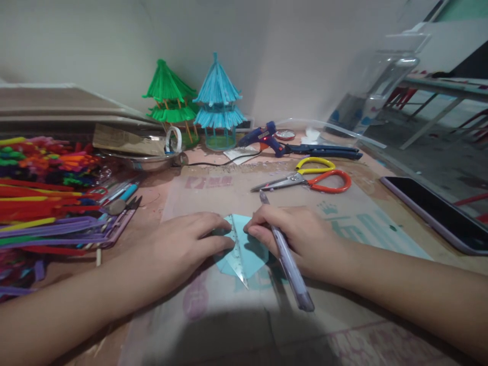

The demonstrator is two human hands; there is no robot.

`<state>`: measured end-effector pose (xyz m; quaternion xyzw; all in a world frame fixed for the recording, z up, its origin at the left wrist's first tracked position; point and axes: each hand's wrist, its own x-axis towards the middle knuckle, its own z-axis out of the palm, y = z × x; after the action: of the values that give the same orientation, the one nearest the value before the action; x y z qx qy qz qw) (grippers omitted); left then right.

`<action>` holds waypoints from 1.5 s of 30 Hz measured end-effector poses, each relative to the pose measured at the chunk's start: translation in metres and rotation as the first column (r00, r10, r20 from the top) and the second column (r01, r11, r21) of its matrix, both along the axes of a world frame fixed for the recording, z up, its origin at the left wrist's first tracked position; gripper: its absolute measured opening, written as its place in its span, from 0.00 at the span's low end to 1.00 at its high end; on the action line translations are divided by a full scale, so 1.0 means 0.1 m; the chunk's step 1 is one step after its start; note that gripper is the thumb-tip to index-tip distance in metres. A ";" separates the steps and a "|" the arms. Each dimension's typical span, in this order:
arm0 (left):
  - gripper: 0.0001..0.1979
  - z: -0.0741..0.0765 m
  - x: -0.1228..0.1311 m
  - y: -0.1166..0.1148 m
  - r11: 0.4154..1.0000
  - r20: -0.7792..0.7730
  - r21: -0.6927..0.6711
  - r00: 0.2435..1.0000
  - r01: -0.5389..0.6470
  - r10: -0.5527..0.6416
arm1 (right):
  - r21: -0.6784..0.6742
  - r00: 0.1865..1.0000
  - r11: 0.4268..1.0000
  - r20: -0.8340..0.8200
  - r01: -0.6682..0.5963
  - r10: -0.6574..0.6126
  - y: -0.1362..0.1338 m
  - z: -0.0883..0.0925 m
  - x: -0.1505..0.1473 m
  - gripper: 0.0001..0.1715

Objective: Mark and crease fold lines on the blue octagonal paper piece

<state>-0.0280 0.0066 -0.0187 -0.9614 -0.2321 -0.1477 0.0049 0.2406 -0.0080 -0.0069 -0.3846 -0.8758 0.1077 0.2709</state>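
A light blue many-sided piece of paper [252, 249] lies on the printed plastic sheet, with a clear set square [237, 254] across it. My left hand [190, 238] rests at the paper's left side, thumb and forefinger pressing the set square down. In my right hand [295, 234] is a purple pen [287, 262], slanting between the fingers with its thick end toward me. The thumb and forefinger of that hand are closed at the paper's right edge; whether they also grip the paper I cannot tell.
Scissors [305, 175] with yellow and red handles lie beyond my hands, near a glue gun [263, 137] and dark blue pliers [324, 151]. Green [170, 86] and blue [217, 91] pavilion models stand behind. Coloured craft stems [41, 203] fill the left; a phone [438, 211] lies right.
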 end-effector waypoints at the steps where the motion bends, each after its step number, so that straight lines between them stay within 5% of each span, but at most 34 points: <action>1: 0.18 0.00 0.00 0.00 1.000 0.004 0.002 1.000 0.000 0.000 | 0.005 1.000 1.000 0.000 -0.002 0.002 0.00 0.00 0.00 0.13; 16: 0.14 0.11 0.06 0.10 0.994 -0.003 0.106 1.000 0.013 -0.013 | 0.045 1.000 0.999 0.000 -0.015 0.015 0.00 -0.02 0.02 0.14; 45: 0.15 0.07 0.03 0.08 0.999 0.043 0.049 0.999 0.014 -0.016 | -0.046 1.000 0.999 0.013 -0.007 0.008 0.01 0.00 -0.01 0.15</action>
<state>-0.0254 0.0147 -0.0119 -0.9593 -0.2212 -0.1739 0.0221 0.2400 -0.0075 -0.0070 -0.3883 -0.8763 0.1262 0.2556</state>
